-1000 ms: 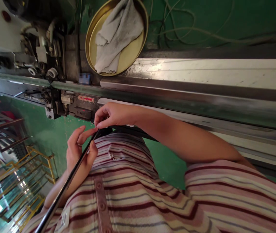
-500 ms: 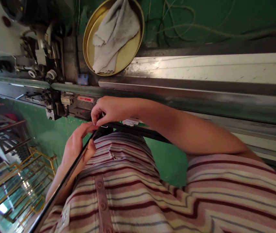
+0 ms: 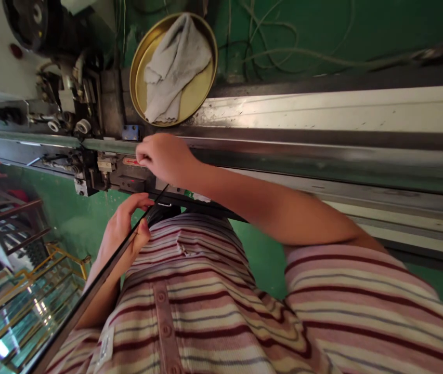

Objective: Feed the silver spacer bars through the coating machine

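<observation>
My left hand (image 3: 126, 228) is closed round a long, thin, dark strip (image 3: 89, 295), the thumb on one side and the fingers on the other. The strip slants from the lower left corner up past my fingertips, its far end just under my right wrist. My right hand (image 3: 169, 158) is over the edge of the machine rail, apart from the strip's end. Its fingers are curled in, and whatever they pinch, if anything, is hidden. Close beside it are a red arrow label (image 3: 133, 161) and a small blue block (image 3: 131, 132).
A round brass-coloured tray (image 3: 202, 98) with a grey cloth (image 3: 178, 65) in it sits behind the rail (image 3: 323, 156). Machine fittings (image 3: 67, 104) stand at the left. Loose cables (image 3: 284, 52) lie on the green floor beyond. A yellow metal frame (image 3: 30, 291) is at lower left.
My right hand has left the strip's end beside my left fingertips and moved up over the rail. My left hand keeps its grip on the strip, nearly in place.
</observation>
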Action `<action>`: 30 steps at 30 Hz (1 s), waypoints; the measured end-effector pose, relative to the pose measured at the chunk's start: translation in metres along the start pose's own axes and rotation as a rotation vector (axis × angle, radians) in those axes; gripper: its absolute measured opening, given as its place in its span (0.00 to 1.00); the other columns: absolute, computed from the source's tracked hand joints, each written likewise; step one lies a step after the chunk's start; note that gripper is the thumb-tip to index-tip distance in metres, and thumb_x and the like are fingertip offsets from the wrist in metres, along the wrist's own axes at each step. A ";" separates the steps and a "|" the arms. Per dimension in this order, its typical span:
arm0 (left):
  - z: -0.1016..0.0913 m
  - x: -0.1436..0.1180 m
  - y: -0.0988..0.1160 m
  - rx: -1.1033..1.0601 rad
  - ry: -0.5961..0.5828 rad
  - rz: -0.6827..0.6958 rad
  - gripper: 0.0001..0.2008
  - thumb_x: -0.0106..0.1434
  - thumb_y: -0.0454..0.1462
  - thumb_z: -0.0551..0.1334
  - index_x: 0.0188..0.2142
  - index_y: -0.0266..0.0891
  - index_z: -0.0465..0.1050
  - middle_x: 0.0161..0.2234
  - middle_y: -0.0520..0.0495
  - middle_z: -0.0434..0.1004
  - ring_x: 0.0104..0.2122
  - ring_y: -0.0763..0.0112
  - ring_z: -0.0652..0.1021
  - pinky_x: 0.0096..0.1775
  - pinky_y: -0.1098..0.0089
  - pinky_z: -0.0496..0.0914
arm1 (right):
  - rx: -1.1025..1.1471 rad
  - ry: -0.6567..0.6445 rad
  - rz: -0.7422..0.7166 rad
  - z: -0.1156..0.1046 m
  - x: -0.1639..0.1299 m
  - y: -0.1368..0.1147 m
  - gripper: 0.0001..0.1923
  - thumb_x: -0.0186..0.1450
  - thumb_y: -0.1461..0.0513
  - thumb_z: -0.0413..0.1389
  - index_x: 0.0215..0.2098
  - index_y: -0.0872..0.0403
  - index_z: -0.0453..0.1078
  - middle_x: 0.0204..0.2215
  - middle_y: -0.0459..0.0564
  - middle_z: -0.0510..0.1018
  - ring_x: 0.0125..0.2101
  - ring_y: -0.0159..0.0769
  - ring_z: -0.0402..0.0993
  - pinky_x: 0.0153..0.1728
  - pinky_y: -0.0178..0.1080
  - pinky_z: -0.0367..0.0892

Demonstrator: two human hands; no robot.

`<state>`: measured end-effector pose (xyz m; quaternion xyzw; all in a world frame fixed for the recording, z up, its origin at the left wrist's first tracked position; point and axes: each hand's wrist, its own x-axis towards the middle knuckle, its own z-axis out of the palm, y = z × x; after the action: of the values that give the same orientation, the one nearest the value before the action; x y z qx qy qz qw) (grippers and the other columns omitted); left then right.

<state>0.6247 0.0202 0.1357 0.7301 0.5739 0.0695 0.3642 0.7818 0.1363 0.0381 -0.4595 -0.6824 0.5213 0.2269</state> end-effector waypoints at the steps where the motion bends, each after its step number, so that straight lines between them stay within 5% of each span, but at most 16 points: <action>1: 0.000 0.000 0.001 -0.009 0.010 0.010 0.23 0.70 0.38 0.56 0.63 0.45 0.54 0.51 0.43 0.75 0.50 0.64 0.77 0.56 0.57 0.69 | 0.064 0.035 0.014 -0.006 -0.006 0.005 0.08 0.66 0.68 0.55 0.33 0.56 0.77 0.36 0.52 0.78 0.41 0.40 0.72 0.46 0.41 0.64; 6: 0.000 0.005 0.010 -0.002 0.006 0.014 0.22 0.71 0.40 0.55 0.62 0.43 0.54 0.50 0.41 0.75 0.49 0.65 0.77 0.53 0.60 0.71 | 0.363 0.344 0.106 -0.031 -0.055 0.027 0.03 0.64 0.65 0.61 0.34 0.54 0.78 0.34 0.50 0.77 0.38 0.36 0.71 0.44 0.39 0.66; 11: -0.002 0.006 0.019 0.023 -0.017 0.005 0.22 0.71 0.41 0.56 0.62 0.43 0.54 0.52 0.40 0.75 0.47 0.64 0.78 0.49 0.61 0.72 | 0.489 0.497 0.159 -0.025 -0.099 0.037 0.06 0.63 0.63 0.62 0.38 0.55 0.77 0.33 0.48 0.76 0.35 0.34 0.71 0.39 0.39 0.67; 20: -0.005 -0.006 0.026 0.014 -0.055 -0.001 0.25 0.71 0.41 0.57 0.64 0.43 0.53 0.51 0.39 0.75 0.50 0.61 0.79 0.50 0.59 0.74 | 0.545 0.569 0.183 -0.013 -0.141 0.037 0.06 0.63 0.59 0.58 0.34 0.55 0.72 0.32 0.48 0.75 0.33 0.32 0.69 0.37 0.37 0.66; 25: 0.001 -0.014 0.023 -0.037 0.032 0.119 0.27 0.70 0.42 0.57 0.66 0.45 0.52 0.68 0.35 0.54 0.59 0.58 0.71 0.60 0.53 0.67 | 0.667 0.547 0.134 -0.009 -0.150 0.028 0.06 0.61 0.59 0.59 0.33 0.54 0.70 0.30 0.47 0.74 0.32 0.32 0.68 0.37 0.38 0.66; 30: 0.009 -0.014 0.018 -0.255 0.039 0.168 0.25 0.72 0.43 0.55 0.64 0.43 0.52 0.63 0.35 0.63 0.61 0.58 0.69 0.63 0.49 0.63 | 0.757 0.501 0.065 -0.008 -0.147 0.010 0.07 0.60 0.59 0.59 0.31 0.54 0.68 0.28 0.45 0.72 0.32 0.31 0.66 0.37 0.37 0.65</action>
<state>0.6391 0.0017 0.1445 0.7220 0.5040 0.1863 0.4359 0.8623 0.0137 0.0564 -0.4774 -0.3529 0.6136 0.5206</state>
